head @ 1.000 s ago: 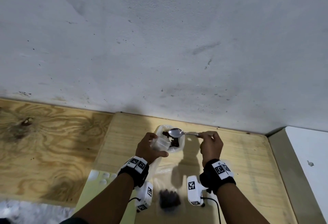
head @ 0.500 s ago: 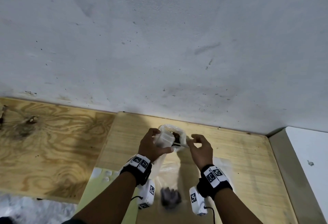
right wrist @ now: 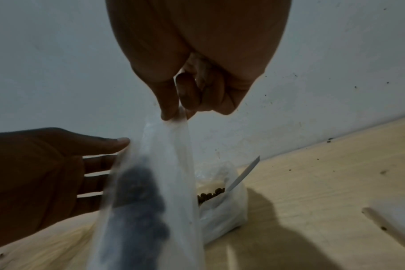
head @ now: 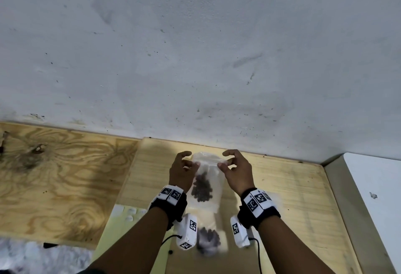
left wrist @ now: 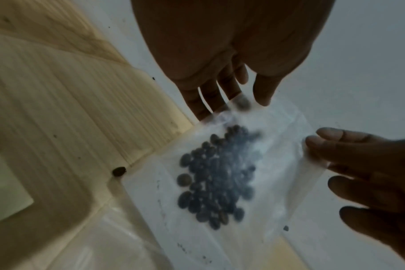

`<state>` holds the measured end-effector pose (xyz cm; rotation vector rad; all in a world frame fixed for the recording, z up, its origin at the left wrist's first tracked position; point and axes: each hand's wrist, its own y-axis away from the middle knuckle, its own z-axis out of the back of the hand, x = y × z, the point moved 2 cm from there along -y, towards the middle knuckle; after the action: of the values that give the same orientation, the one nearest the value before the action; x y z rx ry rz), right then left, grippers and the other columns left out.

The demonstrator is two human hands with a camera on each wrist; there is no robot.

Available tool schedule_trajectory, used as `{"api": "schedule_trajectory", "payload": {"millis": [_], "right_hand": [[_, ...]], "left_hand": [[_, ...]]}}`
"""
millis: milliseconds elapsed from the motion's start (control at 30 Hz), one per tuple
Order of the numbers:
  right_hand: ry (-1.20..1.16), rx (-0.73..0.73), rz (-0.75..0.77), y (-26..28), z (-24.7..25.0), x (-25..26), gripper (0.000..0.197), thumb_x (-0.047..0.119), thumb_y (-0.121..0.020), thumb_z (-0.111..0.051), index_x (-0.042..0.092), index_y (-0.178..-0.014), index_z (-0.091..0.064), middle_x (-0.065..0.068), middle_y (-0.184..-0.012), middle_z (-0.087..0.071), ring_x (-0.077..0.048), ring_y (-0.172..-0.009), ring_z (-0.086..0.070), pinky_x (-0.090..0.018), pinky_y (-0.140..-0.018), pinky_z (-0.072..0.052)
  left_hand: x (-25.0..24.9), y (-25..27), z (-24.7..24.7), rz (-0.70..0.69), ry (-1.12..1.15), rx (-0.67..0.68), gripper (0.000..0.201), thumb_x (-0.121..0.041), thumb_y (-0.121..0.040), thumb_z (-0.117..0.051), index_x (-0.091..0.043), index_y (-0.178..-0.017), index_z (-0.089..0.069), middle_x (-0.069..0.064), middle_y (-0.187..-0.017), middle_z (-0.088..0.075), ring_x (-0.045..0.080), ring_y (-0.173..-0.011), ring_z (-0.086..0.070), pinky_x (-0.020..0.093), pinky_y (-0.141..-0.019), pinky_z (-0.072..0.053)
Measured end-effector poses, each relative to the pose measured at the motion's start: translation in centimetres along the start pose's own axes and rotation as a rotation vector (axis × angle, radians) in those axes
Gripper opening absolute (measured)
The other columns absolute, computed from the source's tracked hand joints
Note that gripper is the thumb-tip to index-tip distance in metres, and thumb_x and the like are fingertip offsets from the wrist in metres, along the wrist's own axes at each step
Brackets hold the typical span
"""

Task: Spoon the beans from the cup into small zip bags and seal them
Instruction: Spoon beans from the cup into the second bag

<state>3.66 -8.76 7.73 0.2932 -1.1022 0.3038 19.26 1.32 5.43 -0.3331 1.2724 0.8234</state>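
A small clear zip bag (head: 213,197) with dark beans (head: 202,189) in its lower half hangs upright between my hands above the pale wooden table (head: 293,187). My left hand (head: 188,163) pinches its top left corner between thumb and fingers. At the top right corner my right hand (head: 224,163) pinches the edge with thumb and forefinger (right wrist: 171,109). The left wrist view shows the beans (left wrist: 217,175) through the bag (left wrist: 278,146). Behind the bag, by the wall, stands the clear cup of beans (right wrist: 222,210) with the spoon handle (right wrist: 245,173) sticking out.
Another bag with beans (head: 208,239) lies on the table near my wrists. A pale green sheet (head: 121,226) lies front left, plywood (head: 54,176) further left, a white surface (head: 373,187) to the right. The grey wall (head: 195,56) stands just behind. One loose bean (left wrist: 118,171) lies on the table.
My right hand has left the spoon in the cup and taken the bag's top right corner. The left hand has shifted to the top left corner, and the bag now hangs flat.
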Motion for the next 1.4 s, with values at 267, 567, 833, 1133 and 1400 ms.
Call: {"api": "schedule_trajectory", "payload": {"millis": [267, 567, 833, 1133, 1400], "right_hand": [[-0.204, 0.144, -0.186, -0.2, -0.5, -1.8, 0.034, 0.02, -0.079, -0.081, -0.01, -0.085, -0.065, 0.014, -0.071, -0.069, -0.002, -0.068, -0.062, -0.022, -0.067, -0.044], [-0.217, 0.231, -0.187, 0.4, -0.2, -0.6, 0.004, 0.017, -0.08, -0.08, 0.014, -0.079, -0.076, 0.006, -0.076, -0.074, -0.003, -0.068, -0.067, -0.014, -0.063, -0.049], [-0.308, 0.169, -0.356, 0.5, 1.5, -0.9, 0.024, 0.03, -0.073, -0.085, 0.017, -0.067, -0.064, 0.007, -0.058, -0.053, -0.01, -0.045, -0.033, -0.021, -0.045, -0.026], [-0.326, 0.153, -0.26, 1.7, 1.3, -0.2, 0.019, 0.01, -0.084, -0.076, 0.009, -0.089, -0.057, 0.0, -0.063, -0.059, -0.008, -0.039, -0.046, -0.017, -0.038, -0.034], [-0.11, 0.291, -0.389, 3.7, 0.5, -2.5, 0.038, -0.009, -0.082, -0.064, 0.013, -0.113, -0.067, -0.008, -0.082, -0.059, -0.007, -0.039, -0.045, -0.019, -0.037, -0.033]], "left_hand": [[0.0, -0.2, -0.2, 0.141, 0.165, 0.121, 0.019, -0.023, -0.083, -0.073, -0.004, -0.083, -0.073, 0.009, -0.081, -0.072, 0.023, -0.076, -0.064, 0.042, -0.083, -0.054], [-0.4, 0.8, -0.6, 0.132, 0.161, 0.17, 0.016, -0.02, -0.083, -0.073, -0.008, -0.074, -0.074, 0.006, -0.07, -0.073, 0.018, -0.066, -0.064, 0.029, -0.067, -0.053], [-0.2, 1.0, 0.3, 0.174, 0.314, 0.207, 0.025, -0.029, -0.08, -0.075, -0.004, -0.08, -0.076, 0.027, -0.089, -0.072, 0.03, -0.077, -0.067, 0.053, -0.087, -0.053], [0.6, 0.6, 0.0, 0.325, 0.314, 0.07, 0.026, -0.03, -0.084, -0.073, -0.005, -0.078, -0.074, 0.018, -0.084, -0.073, 0.033, -0.078, -0.069, 0.046, -0.081, -0.055], [1.3, 1.8, 0.9, 0.365, 0.319, 0.15, 0.043, 0.012, -0.079, -0.063, -0.016, -0.111, -0.057, 0.017, -0.097, -0.066, 0.032, -0.082, -0.064, 0.035, -0.06, -0.057]]}}
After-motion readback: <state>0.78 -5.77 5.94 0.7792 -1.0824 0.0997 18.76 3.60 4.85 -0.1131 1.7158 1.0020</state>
